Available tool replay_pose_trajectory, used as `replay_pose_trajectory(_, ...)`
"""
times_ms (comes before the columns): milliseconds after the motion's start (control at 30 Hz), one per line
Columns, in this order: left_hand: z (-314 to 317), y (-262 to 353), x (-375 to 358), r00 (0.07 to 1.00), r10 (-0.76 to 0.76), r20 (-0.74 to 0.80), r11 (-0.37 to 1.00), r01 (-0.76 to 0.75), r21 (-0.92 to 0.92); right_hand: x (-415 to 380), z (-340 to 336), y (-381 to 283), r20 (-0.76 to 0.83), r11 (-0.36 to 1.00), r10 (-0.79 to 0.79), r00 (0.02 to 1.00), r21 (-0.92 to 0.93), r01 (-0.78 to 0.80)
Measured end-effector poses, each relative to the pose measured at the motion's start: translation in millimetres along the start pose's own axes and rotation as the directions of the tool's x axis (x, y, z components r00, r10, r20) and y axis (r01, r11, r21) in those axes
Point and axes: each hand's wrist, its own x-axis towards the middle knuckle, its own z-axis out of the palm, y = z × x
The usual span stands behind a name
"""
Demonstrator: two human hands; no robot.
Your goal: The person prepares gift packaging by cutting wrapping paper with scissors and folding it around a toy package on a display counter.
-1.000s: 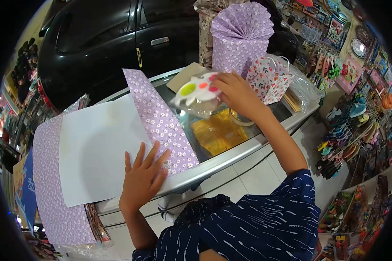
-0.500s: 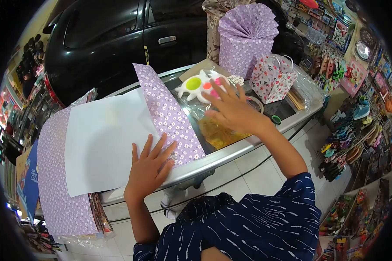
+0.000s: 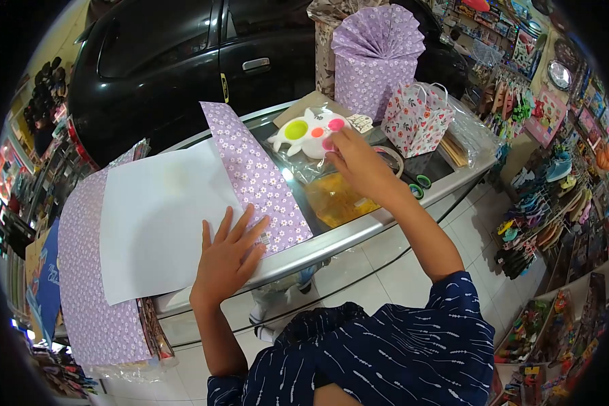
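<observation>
My left hand point(image 3: 230, 257) lies flat with fingers spread, over the edge of a white sheet point(image 3: 162, 230) and the folded flap of purple floral wrapping paper point(image 3: 254, 176). More of the wrapping paper shows to the left of the sheet. My right hand point(image 3: 362, 166) is over the glass counter with its fingers curled down, and its fingertips overlap the edge of a white pop-it toy point(image 3: 296, 145) with coloured circles. I cannot tell what, if anything, the fingers hold. Beside the hand lie a tape roll point(image 3: 400, 162) and green-handled scissors point(image 3: 418, 186).
The glass counter has a silver front rail point(image 3: 284, 266). At its back stand a purple floral gift package point(image 3: 372, 84) and a flowered paper bag point(image 3: 416, 118). A yellow packet point(image 3: 335, 203) shows by my right forearm. A black car point(image 3: 155, 74) stands behind, and goods hang at right.
My right hand has lowered and its spread fingers have curled in beside the pop-it toy. The green scissor handles show more. My left hand stays on the paper.
</observation>
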Motion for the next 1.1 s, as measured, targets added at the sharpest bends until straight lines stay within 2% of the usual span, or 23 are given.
replay_pose_trajectory(33,0,0,0,1.000,-0.002,-0.003,1.000,0.002,-0.002,1,0,-4,0.042,0.997,-0.032,0.999,0.074,0.029)
replay_pose_trajectory(133,0,0,-1,1.000,-0.006,-0.003,1.000,0.006,-0.008,4,-16,-20,0.104,0.982,0.147,0.984,0.102,-0.158)
replay_pose_trajectory(233,0,0,0,1.000,-0.002,-0.007,1.000,0.002,-0.008,9,-29,-15,0.025,0.968,0.161,0.987,0.191,-0.162)
replay_pose_trajectory(333,0,-1,0,1.000,0.001,0.001,1.000,-0.001,0.011,0,-22,-41,0.204,0.914,0.090,0.975,0.373,-0.162)
replay_pose_trajectory(367,0,-1,0,1.000,0.000,0.007,1.000,0.000,0.017,-8,-17,-48,0.339,0.937,-0.044,0.940,0.341,-0.080)
replay_pose_trajectory(467,2,-2,-1,1.000,0.001,0.022,0.999,-0.002,0.050,-39,20,-56,0.407,0.929,-0.362,0.839,0.237,0.285)
replay_pose_trajectory(567,4,-4,0,1.000,0.007,0.018,0.996,-0.008,0.083,-44,18,-64,0.640,0.964,-0.258,0.723,0.122,0.236)
replay_pose_trajectory(667,5,-4,0,1.000,0.007,0.018,0.995,-0.009,0.097,-48,24,-57,0.594,0.952,-0.301,0.746,0.147,0.267)
replay_pose_trajectory(800,4,-5,0,1.000,0.006,0.031,0.993,-0.009,0.113,-50,21,-62,0.583,0.939,-0.314,0.749,0.072,0.338)
replay_pose_trajectory(1100,-10,-15,-9,0.991,-0.044,0.123,0.993,0.031,0.111,-46,34,-76,0.573,0.946,-0.312,0.758,0.113,0.304)
